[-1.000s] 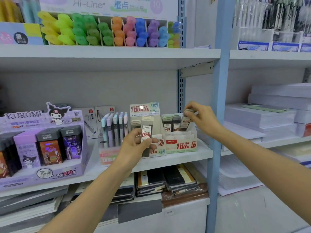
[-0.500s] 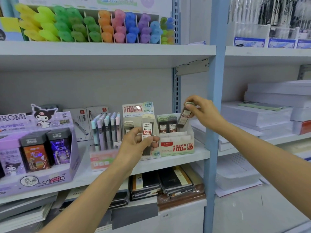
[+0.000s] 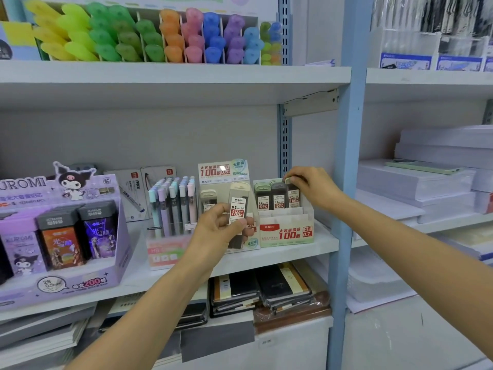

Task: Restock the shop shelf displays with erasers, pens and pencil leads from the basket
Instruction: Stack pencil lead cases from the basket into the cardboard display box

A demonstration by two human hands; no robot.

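While the left hand [image 3: 217, 231] grips a 0.5 case [image 3: 238, 202], the right hand [image 3: 313, 186] pinches the top of a 0.7 case [image 3: 294, 200] in its box [image 3: 286, 232].

Right hand [image 3: 312, 186] lowered its lead case [image 3: 293, 196] into the box [image 3: 286, 232].

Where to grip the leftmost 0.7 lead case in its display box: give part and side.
Pinch its green cap front to back, coming from above. The leftmost 0.7 lead case stands upright in the 0.7 display box, its foot hidden behind the cardboard front, another case tight beside it.
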